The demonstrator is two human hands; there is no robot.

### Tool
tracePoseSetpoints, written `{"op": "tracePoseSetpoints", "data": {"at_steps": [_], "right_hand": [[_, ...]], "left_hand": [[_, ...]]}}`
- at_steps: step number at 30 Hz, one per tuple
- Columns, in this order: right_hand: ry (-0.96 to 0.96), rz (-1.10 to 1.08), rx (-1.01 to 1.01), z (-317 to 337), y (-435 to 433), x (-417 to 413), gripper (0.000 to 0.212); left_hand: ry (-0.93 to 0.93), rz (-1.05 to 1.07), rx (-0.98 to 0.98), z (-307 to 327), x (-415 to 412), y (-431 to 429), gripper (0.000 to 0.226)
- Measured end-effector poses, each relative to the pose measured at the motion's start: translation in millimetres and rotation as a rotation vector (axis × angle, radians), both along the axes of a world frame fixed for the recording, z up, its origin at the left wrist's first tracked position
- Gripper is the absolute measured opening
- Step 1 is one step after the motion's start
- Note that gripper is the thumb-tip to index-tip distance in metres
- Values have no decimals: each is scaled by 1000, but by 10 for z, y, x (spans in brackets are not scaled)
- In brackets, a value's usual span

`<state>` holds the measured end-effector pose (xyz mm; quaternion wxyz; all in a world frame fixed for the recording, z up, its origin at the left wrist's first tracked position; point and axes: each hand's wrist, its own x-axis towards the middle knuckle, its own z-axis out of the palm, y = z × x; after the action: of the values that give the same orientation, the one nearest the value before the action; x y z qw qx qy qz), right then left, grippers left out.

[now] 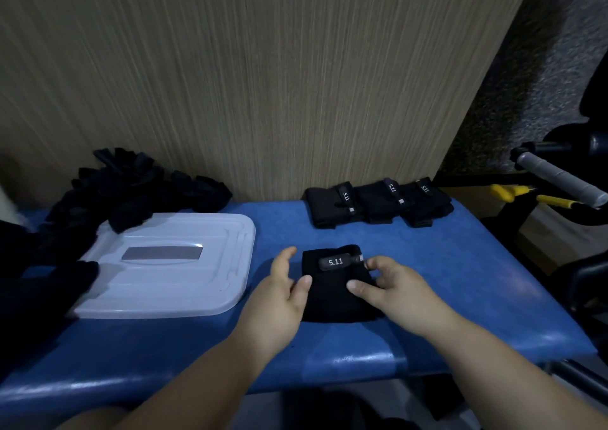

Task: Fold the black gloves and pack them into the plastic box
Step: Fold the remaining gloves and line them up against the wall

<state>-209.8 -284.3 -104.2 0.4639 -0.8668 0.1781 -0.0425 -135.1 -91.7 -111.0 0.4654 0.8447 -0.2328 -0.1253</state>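
- Blue padded bench (427, 281) fills the lower half of the frame. On it, at lower centre, lies 1 folded glove (332, 301), between the 2 hands.
- This glove is a compact, near-square packet, slightly longer from top to bottom of the frame. Its strap (335, 262), marked 5.11, runs left to right across the upper end.
- The left hand (283, 301) is relaxed and unclenched, with the thumb tip resting on the glove's left edge and the fingers raised beside it.
- The right hand (391, 288) has its thumb pressed on the glove's middle, and its curled fingers seem to pinch the strap's right end.
- The plastic box (171, 285) sits at centre left, well apart from the glove and on the left hand's side. Its lid looks to be on, so packing probably calls for opening it first.
- 3 folded gloves (378, 202) stand in a row at the bench's upper right edge, and a loose pile of gloves (131, 193) lies at upper left, touching the box's far corner.
- Judged from this, folding is only partly done and nothing is packed yet.
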Motion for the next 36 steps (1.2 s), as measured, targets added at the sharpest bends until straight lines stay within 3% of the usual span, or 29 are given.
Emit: {"op": "tracePoseSetpoints", "data": {"at_steps": [6,8,11,13,16,21,24,29,36], "right_hand": [[75,-82,-134,54,55,-31,39],[26,-90,-206,61,48,-42,50],[-61,-40,-134,50,51,-29,68],[-75,7,-117,40,71,-12,65],[-7,53,-310,34,107,19,52],[117,-31,-490,129,176,22,36],[215,-87,-572,200,197,-8,39],[240,-127,-479,227,236,-62,53],[162,-128,-168,132,331,-73,40]], "left_hand": [[-192,-11,206,-15,-10,-81,47],[-238,-26,266,-17,8,-100,45],[-262,-59,292,-15,25,-113,41],[-283,-67,316,-12,32,-125,41],[-319,-44,329,-35,46,-133,42],[-369,37,300,-13,25,-69,46],[-352,81,288,31,12,8,39],[-270,79,362,106,-43,95,40],[75,35,218,115,-42,59,53]]}}
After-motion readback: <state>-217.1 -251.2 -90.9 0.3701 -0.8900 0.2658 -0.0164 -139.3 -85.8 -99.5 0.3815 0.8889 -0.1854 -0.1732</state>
